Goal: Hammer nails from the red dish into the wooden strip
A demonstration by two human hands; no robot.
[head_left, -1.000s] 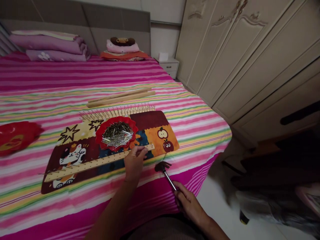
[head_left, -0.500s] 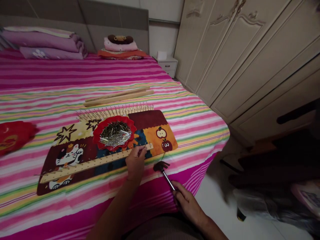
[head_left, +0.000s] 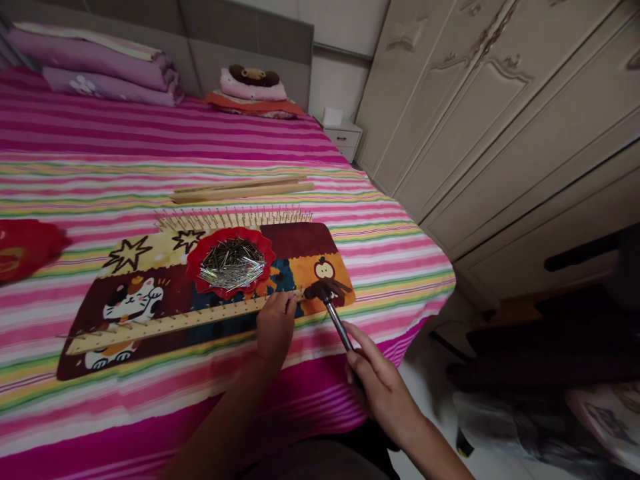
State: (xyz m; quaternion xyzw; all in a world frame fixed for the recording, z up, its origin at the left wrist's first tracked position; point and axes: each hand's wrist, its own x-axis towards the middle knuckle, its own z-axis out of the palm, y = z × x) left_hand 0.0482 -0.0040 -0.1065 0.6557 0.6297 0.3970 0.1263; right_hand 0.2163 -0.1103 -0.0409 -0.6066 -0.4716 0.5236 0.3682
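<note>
Head view, right hand (head_left: 377,377) curled round hammer (head_left: 339,325), left hand (head_left: 276,325) outstretched to wooden strip (head_left: 185,321), hold unclear

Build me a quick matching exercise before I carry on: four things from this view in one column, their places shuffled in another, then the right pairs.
Things:
1. Hammer
2. Pile of loose nails
3. Nail-studded strip nearest the person
4. Two wooden sticks without visible nails

Places:
A. Beyond the patterned mat, on the striped cover
B. Gripped in the right hand
C. Under the left hand towards one end
D. Inside the red scalloped bowl

Pairs: 1-B, 2-D, 3-C, 4-A
</note>
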